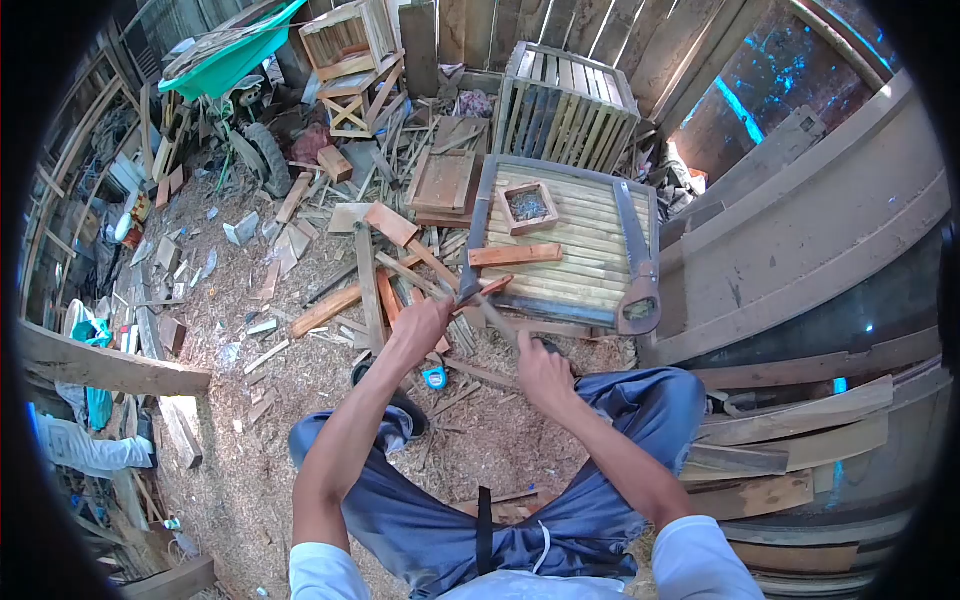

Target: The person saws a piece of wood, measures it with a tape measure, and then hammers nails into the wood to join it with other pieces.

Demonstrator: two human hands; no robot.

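My left hand [422,326] is closed around a small reddish piece of wood [494,287] at the near left corner of a slatted panel [570,285]. In my right hand [546,375] is a long-bladed knife [500,321] with a dark handle, its blade slanting up and left to the wood. A short wooden block [515,254] and a small wooden box of nails [528,207] lie on the panel. Along its right side rests a handsaw [640,295]. A blue tape measure [434,378] sits on the ground below my left hand.
Offcuts and boards [330,310] litter the sawdust-covered ground on the left. Behind the panel stands a slatted crate [570,105]. Stacked planks [800,420] lie to my right, and a wooden beam [115,362] juts in from the left. A green wheelbarrow [235,62] stands at the back.
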